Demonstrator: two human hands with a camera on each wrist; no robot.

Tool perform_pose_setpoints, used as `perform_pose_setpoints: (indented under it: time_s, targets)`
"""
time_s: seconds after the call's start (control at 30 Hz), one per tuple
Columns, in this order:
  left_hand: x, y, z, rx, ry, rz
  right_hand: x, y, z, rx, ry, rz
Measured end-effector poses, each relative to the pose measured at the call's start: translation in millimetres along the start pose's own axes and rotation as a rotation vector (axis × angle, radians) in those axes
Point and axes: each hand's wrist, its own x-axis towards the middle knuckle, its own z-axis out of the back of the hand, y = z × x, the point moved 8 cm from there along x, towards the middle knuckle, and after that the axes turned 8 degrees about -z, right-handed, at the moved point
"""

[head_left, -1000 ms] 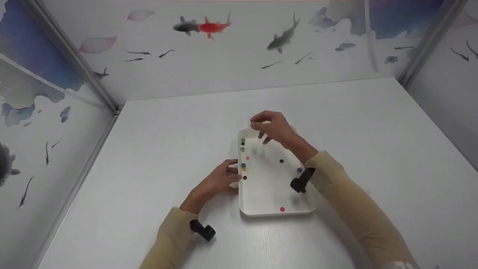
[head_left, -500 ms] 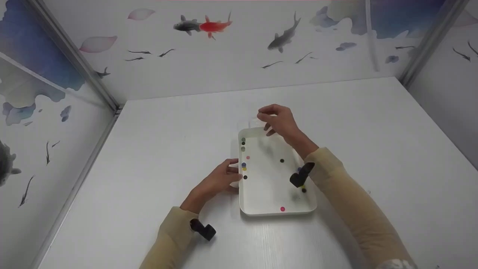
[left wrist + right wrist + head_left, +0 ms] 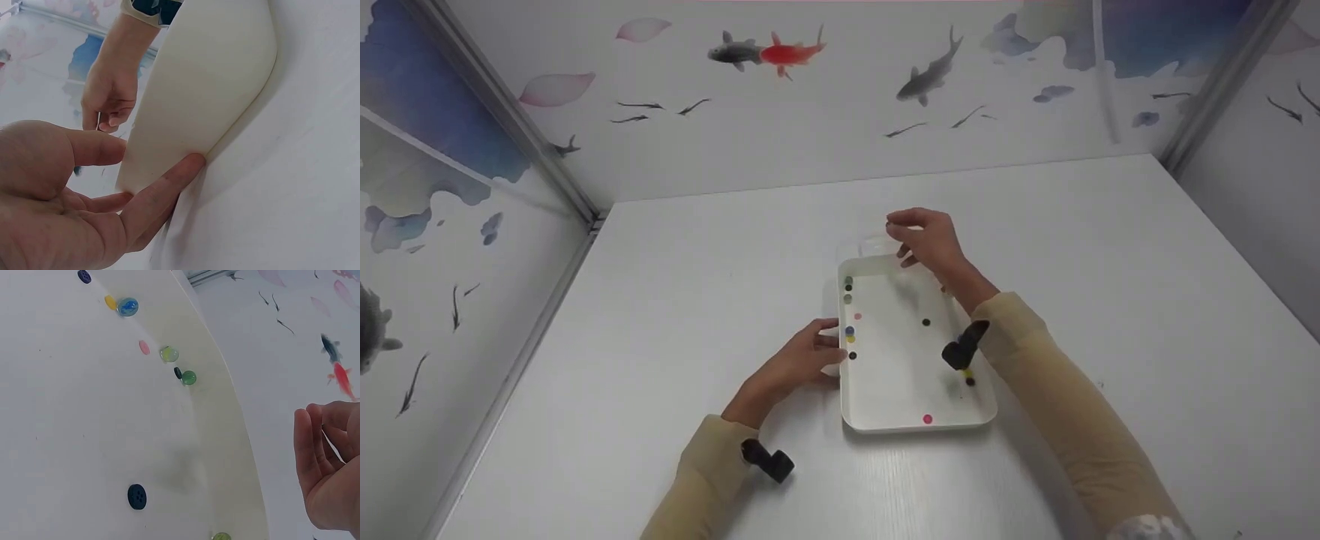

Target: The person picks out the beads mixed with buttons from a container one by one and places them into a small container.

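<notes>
A shallow cream tray lies on the table with small buttons and marbles in it. My left hand holds its left wall, the thumb at the rim and the other fingers against the outside. Beyond the tray's far end, my right hand hovers with thumb and fingertips drawn together. In the right wrist view no object shows at these fingertips, but something tiny could be hidden. Clear, box-like containers stand at the far edge, to the left of my right fingertips.
Along the tray's left wall lie a green marble, a blue marble and a pink button. A black button is mid-tray, a red piece near the front. Walls with painted fish enclose the table.
My right hand has moved up and to the right, away from the clear containers, uncovering them and an orange piece by the tray's right wall. My left hand has stayed in place.
</notes>
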Motion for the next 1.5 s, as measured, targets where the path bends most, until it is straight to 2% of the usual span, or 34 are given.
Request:
perform_pose_setpoints:
  time_s: [0.17,0.3,0.4,0.63,0.97,1.5]
  targets:
    - [0.4,-1.3,-0.3,-0.004,-0.002,0.006,2.7,-1.5,7.4,0.002,-0.014,0.014]
    - [0.6,-0.8,0.2,0.007,-0.011,0.022,4.5,-4.3,12.1,-0.005,-0.034,-0.006]
    - [1.4,0.5,0.4,0.010,-0.015,0.030,5.8,-6.1,13.7,-0.024,-0.045,-0.020]
    - [3.3,3.1,-0.6,-0.019,-0.006,0.024,8.4,-6.7,13.8,-0.074,-0.042,0.005]
    - [3.0,2.1,0.0,-0.009,-0.016,0.025,13.8,-14.8,13.1,-0.067,-0.064,-0.044]
    - [2.7,3.1,-0.1,-0.028,-0.002,0.018,12.2,-15.1,12.0,-0.037,-0.039,-0.013]
